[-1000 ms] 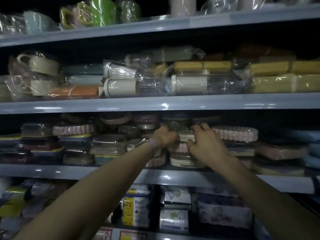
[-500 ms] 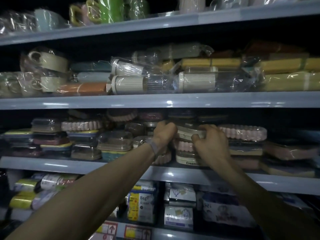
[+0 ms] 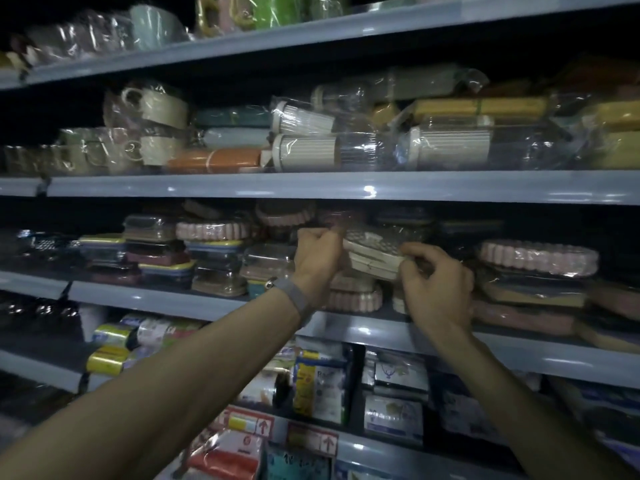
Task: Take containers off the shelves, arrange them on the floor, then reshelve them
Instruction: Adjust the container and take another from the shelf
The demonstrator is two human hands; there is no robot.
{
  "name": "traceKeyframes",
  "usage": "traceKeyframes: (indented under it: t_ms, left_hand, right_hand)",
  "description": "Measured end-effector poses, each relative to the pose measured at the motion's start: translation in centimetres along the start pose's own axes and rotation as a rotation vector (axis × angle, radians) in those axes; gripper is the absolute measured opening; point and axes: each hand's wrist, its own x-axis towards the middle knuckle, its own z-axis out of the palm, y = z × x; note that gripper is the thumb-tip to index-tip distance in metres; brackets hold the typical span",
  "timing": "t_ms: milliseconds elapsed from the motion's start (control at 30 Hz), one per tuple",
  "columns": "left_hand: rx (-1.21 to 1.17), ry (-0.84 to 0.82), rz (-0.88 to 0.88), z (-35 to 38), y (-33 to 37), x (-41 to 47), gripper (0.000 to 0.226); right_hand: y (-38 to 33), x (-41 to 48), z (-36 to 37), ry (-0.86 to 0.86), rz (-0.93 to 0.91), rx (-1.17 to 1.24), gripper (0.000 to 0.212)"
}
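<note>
A cream, plastic-wrapped container (image 3: 372,255) is tilted above a stack on the middle shelf (image 3: 360,332). My left hand (image 3: 317,254) grips its left end and my right hand (image 3: 434,280) pinches its right end. Below it sit a pink scalloped container (image 3: 355,296) and more stacked ones, partly hidden by my hands. A grey watch band wraps my left wrist.
Stacked lidded boxes (image 3: 156,254) fill the shelf to the left, and a pink scalloped tray (image 3: 538,258) lies to the right. The shelf above holds wrapped ribbed canisters (image 3: 322,152) and mugs (image 3: 159,109). Below are boxed goods (image 3: 320,382) and rolls (image 3: 110,348).
Both hands have lifted the cream container off the stack and tipped it. The view has shifted, so the shelves sit further right and closer.
</note>
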Motion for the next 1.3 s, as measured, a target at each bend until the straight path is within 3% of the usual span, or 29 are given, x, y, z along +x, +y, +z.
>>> traceKeyframes:
  t_ms: [100, 267, 433, 600, 833, 1033, 1133, 1300]
  left_hand:
    - [-0.036, 0.006, 0.006, -3.3, 2.1, -3.3, 0.028]
    - [-0.081, 0.09, -0.026, -9.9, 3.3, -7.7, 0.007]
    - [-0.104, 0.17, -0.065, -16.5, 3.4, -12.1, 0.014]
    - [-0.047, 0.257, -0.06, -23.1, 2.3, -15.8, 0.024]
    - [-0.029, 0.49, -0.144, -32.6, -2.9, -22.3, 0.02]
    - [-0.093, 0.593, -0.195, -39.3, -9.0, -28.5, 0.01]
    - [-0.153, 0.68, -0.256, -42.5, -13.4, -31.0, 0.02]
    - [-0.187, 0.824, -0.418, -47.3, -21.1, -34.3, 0.02]
  right_hand:
    - [-1.1, -1.4, 2.0, -0.034, 0.03, 0.096, 0.025]
    - [-3.4, -4.5, 6.3, -0.123, 0.079, 0.276, 0.02]
    - [-5.5, -8.2, 11.5, -0.18, 0.266, 0.538, 0.013]
    - [-7.1, -13.0, 16.4, -0.4, 0.487, 0.669, 0.014]
    - [-8.9, -23.9, 21.5, -0.61, 0.587, 0.69, 0.016]
    - [-8.5, -33.9, 25.2, -0.765, 0.694, 0.663, 0.014]
    - [-7.7, -38.4, 26.9, -0.842, 0.731, 0.636, 0.021]
    - [-5.6, -45.8, 29.3, -0.947, 0.798, 0.533, 0.028]
